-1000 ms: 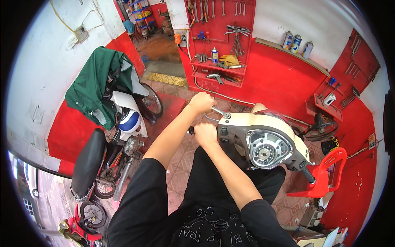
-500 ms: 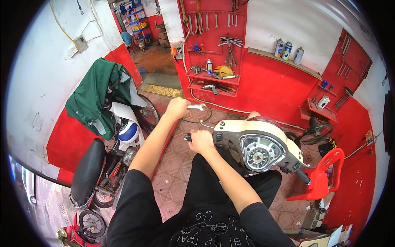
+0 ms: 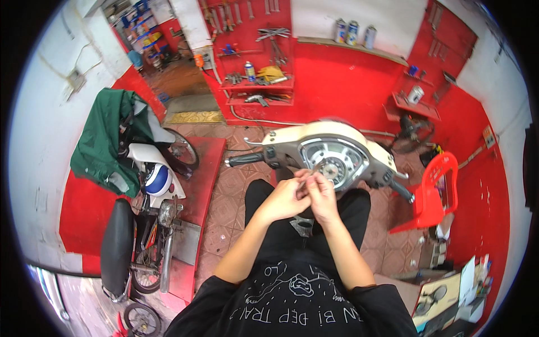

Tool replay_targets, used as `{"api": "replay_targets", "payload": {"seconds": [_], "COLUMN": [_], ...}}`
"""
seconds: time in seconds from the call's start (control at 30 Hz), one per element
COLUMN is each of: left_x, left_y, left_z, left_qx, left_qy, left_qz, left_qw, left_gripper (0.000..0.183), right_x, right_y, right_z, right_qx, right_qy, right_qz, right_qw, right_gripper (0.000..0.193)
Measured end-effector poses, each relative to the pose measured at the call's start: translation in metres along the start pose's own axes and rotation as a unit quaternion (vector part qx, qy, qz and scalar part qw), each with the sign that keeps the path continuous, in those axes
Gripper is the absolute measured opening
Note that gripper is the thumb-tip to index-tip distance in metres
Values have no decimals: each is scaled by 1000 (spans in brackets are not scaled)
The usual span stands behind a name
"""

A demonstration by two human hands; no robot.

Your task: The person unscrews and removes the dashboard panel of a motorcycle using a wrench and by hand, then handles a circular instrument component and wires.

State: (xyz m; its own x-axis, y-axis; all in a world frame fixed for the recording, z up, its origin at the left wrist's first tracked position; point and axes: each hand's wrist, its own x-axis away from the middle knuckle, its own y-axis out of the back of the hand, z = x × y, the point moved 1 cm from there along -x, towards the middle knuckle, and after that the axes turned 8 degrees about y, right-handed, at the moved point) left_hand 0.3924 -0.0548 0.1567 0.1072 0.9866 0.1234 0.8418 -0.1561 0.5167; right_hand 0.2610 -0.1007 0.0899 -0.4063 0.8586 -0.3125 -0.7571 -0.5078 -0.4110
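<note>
- The person sits or stands right behind the handlebar head of a cream scooter point(image 3: 331, 137), so the round speedometer point(image 3: 332, 160) faces up at them and is easy to reach.
- The left hand point(image 3: 283, 199) and the right hand point(image 3: 324, 194) meet just below the dial, touching each other.
- Both hands are curled in, with the fingertips point(image 3: 307, 178) pinched close together, as if around something very small. It is too tiny to see what it is, so I cannot tell if either grip really holds a thing.
- The hands are held close to the dial, likely so a little part does not fall far.
- The black left handle point(image 3: 245, 159) sticks out to the person's left, and the right handle point(image 3: 403, 192) points down to the right. No hand is on them.
- A red plastic chair point(image 3: 432, 191) stands just right of the scooter.
- On the left, a second motorbike point(image 3: 143, 185) is parked by the wall, with a green cover point(image 3: 106, 140) draped over its front, maybe to keep it clean.
- Tools hang on the red wall rack point(image 3: 255, 33) at the back, up where they are easy to grab.
- Spray cans point(image 3: 353, 31) stand in a row on a shelf above the red wall.
- The floor point(image 3: 230, 191) has brown tiles.
</note>
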Motion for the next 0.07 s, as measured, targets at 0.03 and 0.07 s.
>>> {"api": "replay_targets", "payload": {"seconds": [0.03, 0.07], "left_x": [-4, -10], "left_y": [-17, -42], "left_z": [-1, 22], "left_qx": [23, 47], "left_qy": [-15, -29], "left_qz": [43, 79], "left_qw": [999, 995], "left_gripper": [38, 44], "right_x": [16, 30], "right_y": [23, 36], "right_z": [5, 13], "right_qx": [-35, -70], "right_qy": [-4, -6], "right_qz": [-40, -73], "right_qw": [999, 995], "right_gripper": [26, 24]}}
